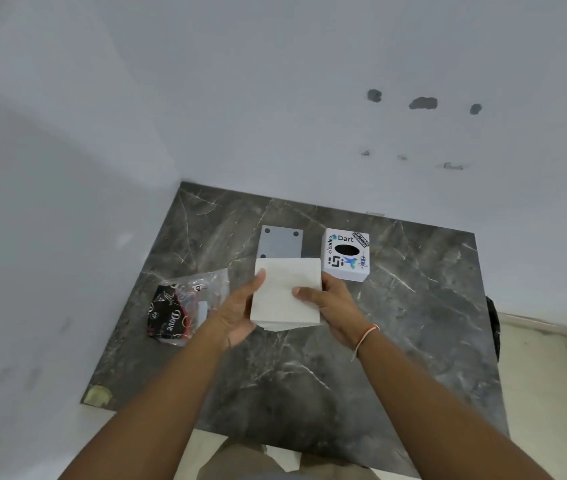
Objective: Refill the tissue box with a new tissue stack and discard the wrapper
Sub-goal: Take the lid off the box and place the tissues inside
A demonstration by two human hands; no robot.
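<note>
holding the tissue stack [287, 292] above the dark marble table [413, 341], the person has it between both hands: the left hand [237, 313] cups the stack's left edge with its thumb on top, and the right hand [330, 306] clasps the right edge with its thumb laid across the upper face, so both hands are curled round the stack and neither is free. the stack's long axis runs away from the person, its far edge covering the near end of the grey base plate [280, 242] that lies flat on the table. the tissue box [346, 254], a white sticker-covered shell with its dark oval slot facing up, stands just beside the stack on the right and slightly farther off, closest to the right hand. the coming move seemingly turns on this: either the stack goes forward onto the plate or the shell, lying right of the stack, must be taken by the nearer right hand. the crumpled wrapper [185, 306] lies on the table just left of the left hand, not yet discarded.
</note>
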